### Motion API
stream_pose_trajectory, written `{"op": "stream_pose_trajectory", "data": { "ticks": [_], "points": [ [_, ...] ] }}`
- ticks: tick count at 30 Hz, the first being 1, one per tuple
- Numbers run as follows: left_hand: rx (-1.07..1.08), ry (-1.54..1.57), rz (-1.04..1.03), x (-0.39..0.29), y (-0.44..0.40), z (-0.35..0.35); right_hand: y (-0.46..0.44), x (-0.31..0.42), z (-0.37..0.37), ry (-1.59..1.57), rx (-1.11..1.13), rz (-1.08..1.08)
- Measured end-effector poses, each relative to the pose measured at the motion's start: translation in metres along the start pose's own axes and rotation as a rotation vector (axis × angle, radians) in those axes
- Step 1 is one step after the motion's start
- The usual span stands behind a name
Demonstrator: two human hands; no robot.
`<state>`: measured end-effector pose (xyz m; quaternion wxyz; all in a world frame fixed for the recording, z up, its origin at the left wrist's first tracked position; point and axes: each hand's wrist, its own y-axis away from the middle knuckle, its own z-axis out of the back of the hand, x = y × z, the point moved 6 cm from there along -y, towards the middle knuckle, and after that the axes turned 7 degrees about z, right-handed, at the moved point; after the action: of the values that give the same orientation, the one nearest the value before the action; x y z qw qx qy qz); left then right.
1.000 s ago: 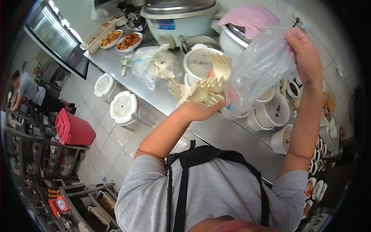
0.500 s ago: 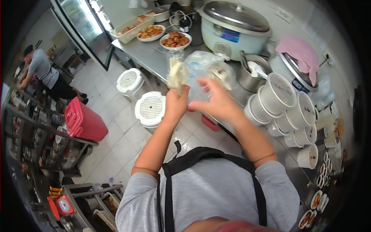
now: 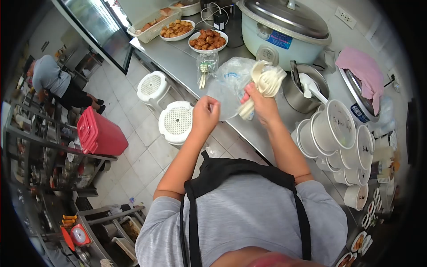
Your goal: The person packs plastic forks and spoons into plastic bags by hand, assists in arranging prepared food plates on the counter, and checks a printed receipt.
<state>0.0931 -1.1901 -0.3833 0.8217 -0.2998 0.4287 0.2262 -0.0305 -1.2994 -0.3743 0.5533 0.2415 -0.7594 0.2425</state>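
My right hand (image 3: 262, 104) grips a bundle of cream-coloured disposable spoons and forks (image 3: 269, 80) by the handles, their heads fanned upward. To its left my left hand (image 3: 205, 116) is closed, fingers curled on the edge of a clear plastic bag (image 3: 224, 101). Behind both hands a crumpled plastic bag with blue print (image 3: 235, 71) lies on the steel counter (image 3: 187, 66). A small clear packet with a few more utensils (image 3: 203, 75) rests on the counter's edge, beyond my left hand.
Bowls of browned food (image 3: 207, 41), a large rice cooker (image 3: 284, 33) and a metal pot (image 3: 307, 86) stand on the counter. Stacked white tubs (image 3: 333, 127) are at right. White stools (image 3: 176, 121) and a red bin (image 3: 104, 133) stand left, near another person (image 3: 53, 78).
The cream utensils, earlier in my left hand, are now in my right hand, further right. My right hand has gone from spread to closed. The other person has bent forward.
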Motion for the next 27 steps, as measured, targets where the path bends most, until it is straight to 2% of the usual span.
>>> {"op": "stream_pose_trajectory", "data": {
  "ticks": [2,4,6,7,10,13,15,16,19,23,27],
  "points": [
    [-0.052,-0.084,0.068,0.003,-0.019,0.000,0.007,0.030,-0.008,0.121,0.121,0.084],
    [-0.063,-0.021,0.012,-0.011,-0.030,-0.002,0.011,0.042,-0.035,0.245,0.276,0.196],
    [-0.096,0.063,-0.079,-0.026,-0.039,0.002,0.001,0.042,-0.040,0.678,0.250,0.451],
    [-0.140,0.162,0.006,-0.009,-0.047,0.001,-0.002,0.037,-0.041,0.895,0.235,0.570],
    [-0.162,0.194,0.211,0.011,-0.067,0.011,-0.027,-0.003,-0.024,1.230,0.232,0.318],
    [-0.127,0.185,0.113,0.009,-0.082,0.005,-0.044,-0.023,-0.023,1.352,0.272,0.180],
    [-0.074,0.106,-0.005,0.003,-0.089,-0.003,-0.063,-0.041,-0.024,1.306,0.285,0.141],
    [-0.059,0.072,-0.134,0.000,-0.092,-0.007,-0.073,-0.048,-0.025,1.280,0.289,0.120],
    [0.122,-0.170,-0.412,-0.010,-0.093,-0.013,-0.089,-0.073,-0.026,0.619,0.517,-0.516],
    [0.140,-0.043,-0.079,0.041,-0.137,0.012,-0.100,-0.088,-0.038,0.173,0.511,-0.663],
    [0.238,-0.010,-0.092,0.057,-0.168,0.030,-0.118,-0.097,-0.057,0.097,0.432,-0.728]
  ]
}}
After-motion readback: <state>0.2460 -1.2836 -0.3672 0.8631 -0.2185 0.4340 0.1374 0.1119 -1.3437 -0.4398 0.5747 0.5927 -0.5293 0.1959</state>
